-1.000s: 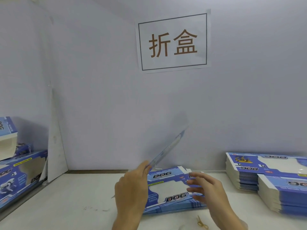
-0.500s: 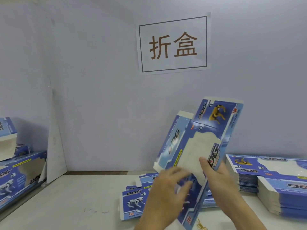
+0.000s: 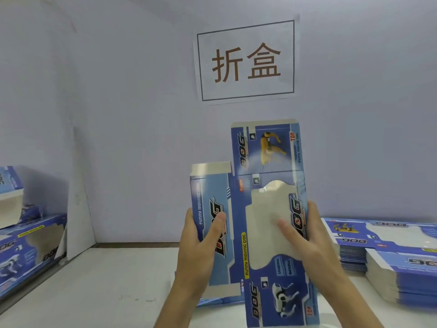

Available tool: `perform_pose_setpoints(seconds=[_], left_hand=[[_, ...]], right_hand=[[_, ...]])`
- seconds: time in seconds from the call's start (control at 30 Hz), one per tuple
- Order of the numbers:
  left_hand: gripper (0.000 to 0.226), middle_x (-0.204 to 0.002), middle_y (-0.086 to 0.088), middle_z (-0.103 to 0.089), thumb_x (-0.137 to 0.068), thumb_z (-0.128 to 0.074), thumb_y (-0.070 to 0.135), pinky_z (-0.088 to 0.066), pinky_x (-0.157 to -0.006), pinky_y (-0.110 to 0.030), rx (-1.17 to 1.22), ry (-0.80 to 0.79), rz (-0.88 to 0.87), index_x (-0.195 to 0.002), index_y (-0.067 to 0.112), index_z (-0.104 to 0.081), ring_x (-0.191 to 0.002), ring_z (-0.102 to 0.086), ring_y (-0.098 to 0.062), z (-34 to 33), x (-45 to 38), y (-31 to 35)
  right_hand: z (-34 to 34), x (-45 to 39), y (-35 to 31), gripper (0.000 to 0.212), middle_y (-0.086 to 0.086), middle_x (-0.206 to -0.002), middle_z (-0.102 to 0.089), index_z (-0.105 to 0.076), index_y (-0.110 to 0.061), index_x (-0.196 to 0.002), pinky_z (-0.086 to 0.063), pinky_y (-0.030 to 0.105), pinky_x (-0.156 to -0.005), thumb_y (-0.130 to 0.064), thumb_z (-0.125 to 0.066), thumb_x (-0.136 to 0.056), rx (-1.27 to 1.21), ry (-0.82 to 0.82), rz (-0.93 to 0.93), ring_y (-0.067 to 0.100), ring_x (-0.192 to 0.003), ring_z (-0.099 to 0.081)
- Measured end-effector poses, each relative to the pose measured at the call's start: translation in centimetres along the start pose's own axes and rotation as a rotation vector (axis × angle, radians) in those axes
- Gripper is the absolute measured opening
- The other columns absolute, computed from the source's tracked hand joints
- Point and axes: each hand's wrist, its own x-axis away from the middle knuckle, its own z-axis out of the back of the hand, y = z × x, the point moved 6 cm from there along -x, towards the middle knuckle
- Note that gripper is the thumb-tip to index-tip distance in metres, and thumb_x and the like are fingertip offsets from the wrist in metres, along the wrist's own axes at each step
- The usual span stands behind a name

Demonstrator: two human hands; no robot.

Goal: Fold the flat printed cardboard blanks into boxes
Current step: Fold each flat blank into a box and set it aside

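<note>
Both hands hold the blank (image 3: 267,223) upright above the table (image 3: 106,287), long axis vertical, yellow dog panel on top. It's glossy blue card with a clear window. Left hand (image 3: 201,247) grips the left edge, right hand (image 3: 307,242) the right. Bare tabletop lies left; stacks (image 3: 390,256) crowd the right.

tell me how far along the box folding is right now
Done: a few folded boxes are piled at the far left. In hand: one flat blank is held upright, the left hand in a grip on its left edge and the right hand on its right edge with the thumb over the window; no fold is visible yet. Left: tall stacks of flat blanks on the right.
</note>
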Motion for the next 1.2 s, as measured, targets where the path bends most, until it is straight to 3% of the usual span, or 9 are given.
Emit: perform_pose_setpoints(seconds=[0.07,0.17,0.27,0.4,0.53,0.73,0.83,0.97,1.2], left_hand=[[0.052,-0.108,0.007,-0.072,-0.071,-0.064,0.053,-0.060,-0.068,-0.026,-0.030,-0.016,-0.020,-0.118,0.035,-0.052,-0.099,-0.072,-0.014,-0.1,0.0,0.4],[0.057,-0.103,0.032,-0.067,-0.067,-0.064,0.056,-0.052,-0.063,-0.009,-0.095,-0.089,-0.029,-0.119,0.043,-0.044,-0.099,-0.063,0.012,-1.2,0.4,0.8],[0.056,-0.095,0.045,-0.060,-0.067,-0.065,0.056,-0.048,-0.057,-0.004,-0.152,-0.143,-0.003,-0.116,0.049,-0.039,-0.092,-0.058,0.023,-2.4,0.8,0.4],[0.056,-0.100,0.017,-0.071,-0.076,-0.057,0.054,-0.052,-0.057,-0.010,-0.115,-0.010,0.016,-0.127,0.030,-0.052,-0.089,-0.070,0.002,-1.1,0.2,0.5],[0.054,-0.051,0.014,-0.060,-0.079,-0.052,0.050,-0.040,-0.039,-0.010,-0.049,0.014,0.099,-0.110,0.005,-0.055,-0.041,-0.058,-0.003,0.3,-0.2,1.0],[0.046,-0.078,0.008,-0.075,-0.074,-0.059,0.052,-0.049,-0.045,-0.016,-0.092,0.075,0.098,-0.110,0.023,-0.060,-0.067,-0.073,-0.009,1.0,-0.3,0.8],[0.048,-0.090,0.003,-0.077,-0.070,-0.064,0.053,-0.060,-0.058,-0.029,-0.102,0.111,0.095,-0.109,0.025,-0.060,-0.081,-0.076,-0.019,1.5,-0.3,0.8],[0.047,-0.097,0.002,-0.074,-0.065,-0.066,0.055,-0.062,-0.066,-0.033,-0.128,0.158,0.103,-0.104,0.031,-0.057,-0.085,-0.075,-0.024,1.6,-0.1,0.7],[0.025,-0.083,0.005,-0.076,-0.073,-0.069,0.039,-0.054,-0.054,-0.019,-0.130,0.095,-0.040,-0.094,0.025,-0.069,-0.072,-0.074,-0.014,0.9,0.2,2.8]], right_hand=[[-0.2,0.2,0.4,0.061,-0.014,-0.108,-0.070,-0.045,-0.031,-0.135,-0.061,0.028,-0.070,-0.047,-0.065,-0.079,-0.021,-0.045,-0.025,0.012,-0.099,-0.070],[-1.8,0.5,1.3,0.083,-0.016,-0.132,-0.060,-0.027,-0.035,-0.152,-0.055,0.031,-0.096,-0.051,-0.062,-0.078,-0.032,-0.144,-0.055,0.006,-0.121,-0.059],[-3.1,0.7,1.6,0.065,-0.027,-0.118,-0.064,-0.036,-0.042,-0.141,-0.054,0.012,-0.079,-0.050,-0.065,-0.083,-0.011,-0.149,-0.040,-0.007,-0.110,-0.061],[-0.1,0.0,1.0,0.021,-0.020,-0.089,-0.072,-0.061,-0.038,-0.110,-0.053,0.012,-0.057,-0.042,-0.050,-0.093,-0.087,0.091,-0.064,0.004,-0.085,-0.070],[0.9,-0.1,0.5,0.027,-0.007,-0.094,-0.077,-0.074,-0.038,-0.101,-0.056,0.020,-0.053,-0.045,-0.052,-0.087,-0.159,0.092,-0.117,0.011,-0.082,-0.075],[-0.1,-0.2,0.2,0.034,-0.004,-0.092,-0.076,-0.067,-0.030,-0.110,-0.056,0.022,-0.053,-0.045,-0.052,-0.083,-0.165,0.051,-0.116,0.014,-0.081,-0.075],[-0.5,-0.2,0.1,0.035,-0.007,-0.090,-0.075,-0.064,-0.030,-0.110,-0.056,0.020,-0.053,-0.045,-0.052,-0.081,-0.150,0.038,-0.097,0.011,-0.080,-0.074],[-0.6,-0.1,-0.2,0.035,-0.008,-0.087,-0.075,-0.064,-0.029,-0.107,-0.055,0.020,-0.052,-0.047,-0.053,-0.080,-0.153,0.038,-0.094,0.009,-0.076,-0.073],[-0.6,-0.3,0.1,0.026,-0.017,-0.083,-0.070,-0.057,-0.029,-0.103,-0.052,0.015,-0.057,-0.048,-0.051,-0.086,0.047,0.135,-0.054,0.002,-0.079,-0.068]])
